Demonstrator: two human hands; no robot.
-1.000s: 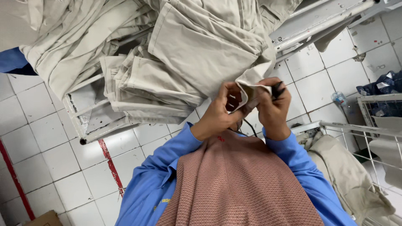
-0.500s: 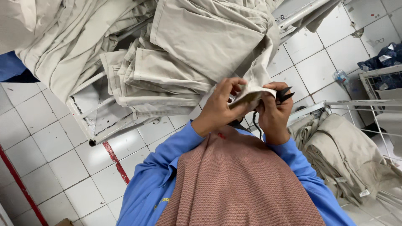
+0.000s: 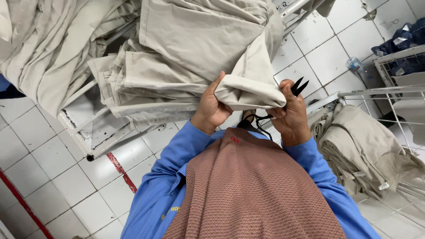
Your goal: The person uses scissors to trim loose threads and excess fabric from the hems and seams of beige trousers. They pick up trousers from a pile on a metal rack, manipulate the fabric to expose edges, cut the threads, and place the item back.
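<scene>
Fabric is what both of your hands are closed on: a folded edge of beige cloth, stretched as a short roll between them just in front of your chest. Your left hand pinches the roll's left end, thumb and fingers wrapped tight around the fold, and your right hand clamps the right end while also keeping a pair of small black thread snips in its grip, blades pointing up and slightly open past your fingertips. So the fold's long axis runs side to side from one hand to the other, and the snip tips sit just beside its right end, nearer to your right hand than to anything else. The held piece trails upward into the bigger heap of the same beige garments, which lies piled over a white metal frame; the cloth looks like a matte, fairly stiff woven cotton with stitched seams and sharp creases. A dark cord hangs looped below the roll, near your chest. To your right, more folded beige pieces drape over a white wire rack. Below everything is a floor of white glazed tiles crossed by a red painted stripe.
</scene>
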